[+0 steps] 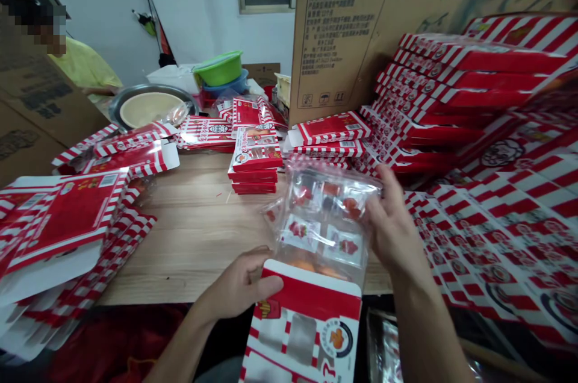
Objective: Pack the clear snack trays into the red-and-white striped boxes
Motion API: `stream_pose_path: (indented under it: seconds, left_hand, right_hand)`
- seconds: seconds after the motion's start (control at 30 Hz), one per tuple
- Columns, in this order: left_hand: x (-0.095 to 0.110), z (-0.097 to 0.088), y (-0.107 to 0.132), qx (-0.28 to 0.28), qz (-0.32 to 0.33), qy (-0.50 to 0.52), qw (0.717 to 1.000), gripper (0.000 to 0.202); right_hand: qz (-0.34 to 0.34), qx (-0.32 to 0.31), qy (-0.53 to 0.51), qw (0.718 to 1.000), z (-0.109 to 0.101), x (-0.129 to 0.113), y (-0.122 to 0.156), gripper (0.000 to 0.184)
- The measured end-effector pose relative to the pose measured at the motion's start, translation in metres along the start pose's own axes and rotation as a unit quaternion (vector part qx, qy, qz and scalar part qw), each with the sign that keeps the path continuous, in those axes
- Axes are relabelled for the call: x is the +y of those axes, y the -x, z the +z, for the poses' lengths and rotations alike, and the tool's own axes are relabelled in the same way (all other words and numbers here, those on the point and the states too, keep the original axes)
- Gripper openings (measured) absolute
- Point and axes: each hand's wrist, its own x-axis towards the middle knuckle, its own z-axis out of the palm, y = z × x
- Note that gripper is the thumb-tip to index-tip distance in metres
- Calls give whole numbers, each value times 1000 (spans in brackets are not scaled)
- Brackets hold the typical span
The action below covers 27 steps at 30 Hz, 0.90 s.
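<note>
My left hand (246,286) grips the upper left edge of a red and white striped box (307,335), its thumb lying on the front. The box has cut-out windows and its upper end is open. A clear plastic tray (325,220) with small food packets in its compartments sticks out of that end, its lower part inside the box. My right hand (391,220) is closed on the tray's upper right edge. Left of the tray, a small clear packet (272,214) lies on the table, partly covered.
Flattened striped boxes (58,232) are piled at left. A short stack of filled boxes (255,160) stands mid-table (194,220). Tall stacks of boxes (469,82) fill the right, beside a big carton (343,34). Basins (221,70) stand behind; a person in yellow (85,64) is at far left.
</note>
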Motion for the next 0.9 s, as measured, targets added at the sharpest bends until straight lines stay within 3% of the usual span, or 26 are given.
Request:
stream_pose_path:
  seconds: [0.03, 0.1, 0.2, 0.3, 0.37, 0.43, 0.53, 0.6, 0.7, 0.77, 0.9]
  left_hand:
    - [-1, 3, -1, 4, -15, 13, 1000, 25]
    - [-9, 12, -2, 64, -24, 43, 997, 21]
    - [-28, 21, 2, 215, 17, 81, 973, 19]
    - [-39, 19, 7, 288, 19, 104, 952, 28]
    - [-39, 15, 10, 262, -10, 100, 960, 27]
    - [-34, 11, 12, 202, -39, 87, 975, 20]
    - [-23, 8, 9, 127, -24, 32, 991, 21]
    - [-17, 7, 6, 122, 12, -18, 992, 22]
    - [-13, 4, 4, 143, 33, -37, 988, 28]
    - [-15, 4, 5, 154, 20, -9, 988, 30]
    - [-26, 7, 11, 182, -47, 39, 981, 37]
  right_hand:
    - [-26, 35, 10, 999, 1, -3, -7, 60]
    - [-34, 22, 49, 998, 2, -7, -15, 43]
    - [18, -113, 119, 986, 1, -2, -8, 26]
    - [67, -277, 119, 951, 1, 13, 15, 45]
    - [95, -348, 92, 928, 0, 23, 31, 49]
    - [127, -381, 78, 912, -1, 28, 44, 43]
    - [143, -416, 86, 894, -3, 27, 56, 35]
    - [122, -403, 106, 901, -3, 23, 60, 33]
    - [76, -271, 114, 953, -2, 21, 65, 25]
    - [66, -200, 98, 973, 1, 23, 70, 27]
    - [122, -249, 90, 957, 13, 33, 76, 38]
